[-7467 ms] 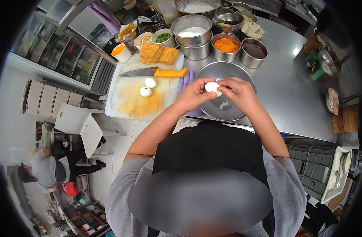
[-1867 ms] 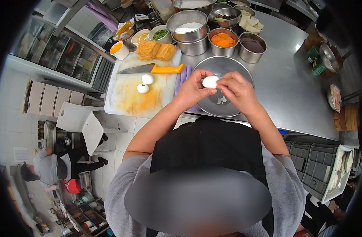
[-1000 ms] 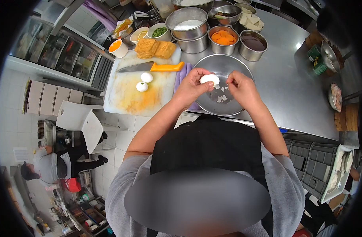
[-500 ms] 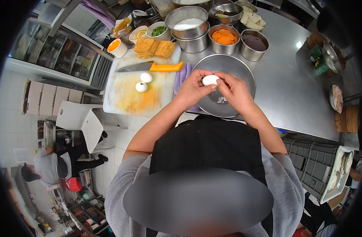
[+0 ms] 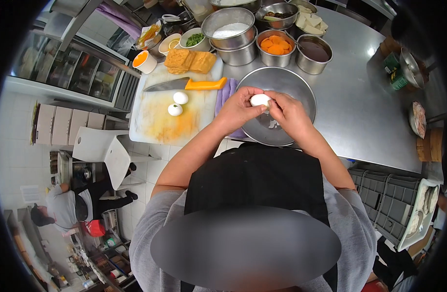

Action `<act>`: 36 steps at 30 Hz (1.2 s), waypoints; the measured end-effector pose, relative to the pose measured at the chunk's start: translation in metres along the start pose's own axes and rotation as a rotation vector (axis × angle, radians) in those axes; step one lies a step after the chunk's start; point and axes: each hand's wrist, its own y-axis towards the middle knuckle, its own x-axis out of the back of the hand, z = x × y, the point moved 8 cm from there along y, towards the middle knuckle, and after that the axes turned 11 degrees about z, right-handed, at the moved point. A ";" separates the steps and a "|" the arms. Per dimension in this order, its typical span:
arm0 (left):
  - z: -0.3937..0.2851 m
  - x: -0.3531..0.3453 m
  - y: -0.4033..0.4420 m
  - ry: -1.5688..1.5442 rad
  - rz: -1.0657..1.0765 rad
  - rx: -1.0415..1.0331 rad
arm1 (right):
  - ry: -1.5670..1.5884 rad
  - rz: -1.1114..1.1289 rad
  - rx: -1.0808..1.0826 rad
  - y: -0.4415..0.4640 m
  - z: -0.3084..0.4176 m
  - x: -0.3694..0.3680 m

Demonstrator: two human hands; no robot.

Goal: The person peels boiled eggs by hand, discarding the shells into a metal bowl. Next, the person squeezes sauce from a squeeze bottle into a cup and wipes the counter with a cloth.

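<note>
Egg point(image 5: 259, 100), white and smooth, held above the mixing bowl point(image 5: 277, 79), which sits at the near edge of the steel counter point(image 5: 362, 112); the left hand point(image 5: 237, 108) has thumb and fingers curled in on its left end, gap no wider than the egg itself, while the right hand point(image 5: 290, 113) has thumb and fingertips bent close together against its right end; whether they also pinch shell cannot be told; pale flakes point(image 5: 273, 124), probably shell, lie in the bowl, so it looks hard-boiled and partly or wholly bared; it should handle light, springy and slippery if wet, tearing easily under a nail; the safest hold seems to be soft finger pads around the broad middle, with little squeeze; just left of the bowl a purple cloth point(image 5: 227, 97) runs along the right edge of the cutting board point(image 5: 137, 119); near that board's middle a sprigged egg point(image 5: 175, 109) touches or nearly touches a plain egg point(image 5: 180, 98); beyond them lies a chef's knife point(image 5: 206, 84), handle reaching over the board's right edge.
</note>
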 end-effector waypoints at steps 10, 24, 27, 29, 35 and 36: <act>0.001 -0.004 0.005 -0.157 0.035 0.042 | 0.076 -0.065 -0.054 -0.005 -0.011 0.017; -0.011 -0.019 0.003 -0.158 0.177 0.046 | 0.160 -0.022 -0.187 -0.014 -0.035 0.032; -0.006 -0.019 0.005 -0.047 0.141 0.024 | 0.107 -0.026 -0.079 -0.011 -0.018 0.034; -0.007 -0.019 0.007 -0.039 0.108 -0.019 | 0.195 0.049 -0.118 -0.009 -0.010 0.029; -0.001 -0.016 0.006 -0.042 0.104 0.056 | 0.186 0.134 -0.030 -0.006 -0.007 0.018; 0.000 -0.016 0.006 -0.034 0.103 0.077 | 0.168 0.153 -0.001 -0.006 -0.005 0.017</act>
